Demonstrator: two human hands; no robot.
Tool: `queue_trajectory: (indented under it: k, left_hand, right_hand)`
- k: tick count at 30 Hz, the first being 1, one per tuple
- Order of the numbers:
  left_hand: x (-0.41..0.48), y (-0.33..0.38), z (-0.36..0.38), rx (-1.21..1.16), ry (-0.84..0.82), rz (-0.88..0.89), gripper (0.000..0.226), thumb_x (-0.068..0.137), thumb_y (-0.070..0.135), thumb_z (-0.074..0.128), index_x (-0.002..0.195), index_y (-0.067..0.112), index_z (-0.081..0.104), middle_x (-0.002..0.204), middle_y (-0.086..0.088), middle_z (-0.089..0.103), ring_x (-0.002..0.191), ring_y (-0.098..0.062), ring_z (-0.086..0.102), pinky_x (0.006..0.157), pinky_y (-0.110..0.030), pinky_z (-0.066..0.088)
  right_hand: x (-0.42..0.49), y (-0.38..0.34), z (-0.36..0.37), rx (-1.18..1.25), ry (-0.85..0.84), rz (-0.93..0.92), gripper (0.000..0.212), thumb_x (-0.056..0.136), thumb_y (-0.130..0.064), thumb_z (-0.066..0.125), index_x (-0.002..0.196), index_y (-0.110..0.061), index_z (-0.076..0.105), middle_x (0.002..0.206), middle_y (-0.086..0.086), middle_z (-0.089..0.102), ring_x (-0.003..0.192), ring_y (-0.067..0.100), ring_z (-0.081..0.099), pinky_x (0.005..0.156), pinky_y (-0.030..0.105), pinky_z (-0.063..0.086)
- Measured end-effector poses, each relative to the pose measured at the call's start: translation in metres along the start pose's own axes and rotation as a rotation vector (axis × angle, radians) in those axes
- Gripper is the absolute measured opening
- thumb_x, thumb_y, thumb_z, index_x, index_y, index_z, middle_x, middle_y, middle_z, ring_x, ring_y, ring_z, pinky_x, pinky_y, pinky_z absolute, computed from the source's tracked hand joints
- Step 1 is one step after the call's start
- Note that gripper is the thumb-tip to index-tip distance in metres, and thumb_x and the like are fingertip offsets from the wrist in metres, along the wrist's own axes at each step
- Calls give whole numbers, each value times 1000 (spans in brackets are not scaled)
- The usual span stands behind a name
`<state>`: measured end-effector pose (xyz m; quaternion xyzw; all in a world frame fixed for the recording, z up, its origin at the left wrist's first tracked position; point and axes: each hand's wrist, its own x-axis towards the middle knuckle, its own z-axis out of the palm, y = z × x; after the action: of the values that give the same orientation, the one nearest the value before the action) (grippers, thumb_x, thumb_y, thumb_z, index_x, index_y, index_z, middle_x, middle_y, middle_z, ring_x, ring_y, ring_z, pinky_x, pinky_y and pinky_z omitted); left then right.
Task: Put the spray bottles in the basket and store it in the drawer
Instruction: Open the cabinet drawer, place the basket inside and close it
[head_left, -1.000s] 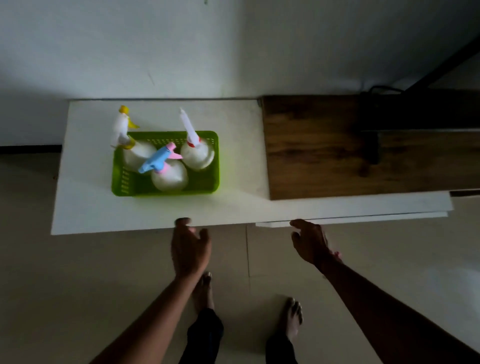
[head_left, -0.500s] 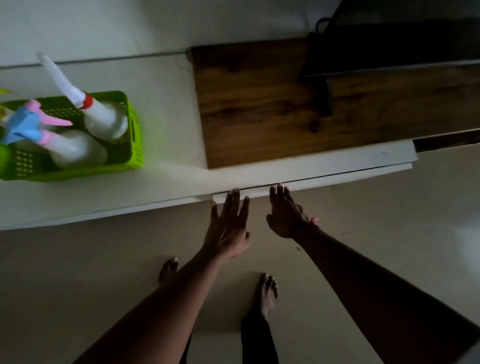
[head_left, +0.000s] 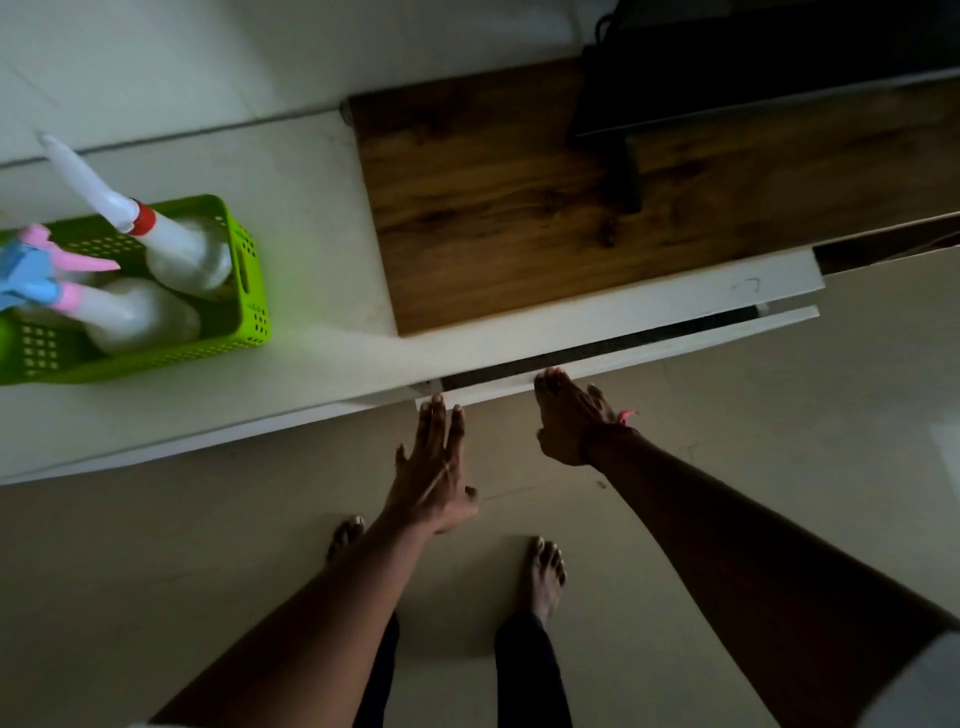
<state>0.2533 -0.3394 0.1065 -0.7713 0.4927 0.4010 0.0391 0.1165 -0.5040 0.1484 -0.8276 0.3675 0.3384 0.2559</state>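
Note:
A green basket (head_left: 244, 270) stands on the white cabinet top (head_left: 311, 218) at the far left, partly cut off by the frame edge. In it stand a white spray bottle with a red collar (head_left: 187, 254) and one with a pink and blue trigger (head_left: 135, 317). The white drawer front (head_left: 675, 345) under the cabinet's edge stands out a little, with a dark gap behind it. My right hand (head_left: 571, 421) has its fingertips hooked on the drawer front's top edge. My left hand (head_left: 431, 467) is flat, fingers apart, its tips touching the drawer front's left end.
A brown wooden board (head_left: 493, 208) covers the cabinet top to the right of the basket. A dark object with a cable (head_left: 753, 67) sits at the back right. My bare feet (head_left: 543, 577) stand on the pale floor just below the drawer.
Both hands moved to the drawer front on the right and reached its edge. The drawer has come out slightly, opening a dark gap. The view shifted right, so the basket sits at the left.

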Motion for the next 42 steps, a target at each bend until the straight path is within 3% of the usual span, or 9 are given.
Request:
queue_trajectory:
  k: [7,16,33,38,42]
  left_hand:
    - [-25,-9,20,101,-62,49,117,75,43,64,146,22,-27,151,-4,-40,142,-23,-27,113,-61,16]
    - [-71,6,51,94,-149,43,115,76,47,61,146,20,-26,151,-1,-42,143,-21,-28,114,-59,19]
    - [-131,23,92,60,-370,35,97,89,47,50,149,18,-21,148,2,-44,142,-18,-31,115,-60,11]
    - [-133,19,81,-28,-418,11,96,89,45,51,148,28,-23,156,6,-32,147,-18,-19,116,-59,16]
    - [-137,4,44,-119,-304,-51,93,89,42,53,150,33,-16,160,2,-18,149,-22,-1,119,-48,13]
  right_hand:
    - [-22,2,18,8,-52,23,81,91,-24,53,152,-9,1,162,10,2,149,24,6,121,50,9]
    - [-66,6,56,44,-131,21,76,94,-17,46,152,-9,-3,162,10,-6,150,25,1,121,51,8]
    - [-124,15,115,86,-237,43,83,93,-13,53,151,-10,-6,161,10,-10,149,27,0,122,47,15]
    - [-137,13,111,129,-268,72,87,94,-21,55,150,-10,-10,161,9,-9,149,27,1,120,44,21]
    - [-142,-1,91,163,-258,74,81,96,-32,48,151,-15,-9,162,12,0,149,29,9,120,42,19]
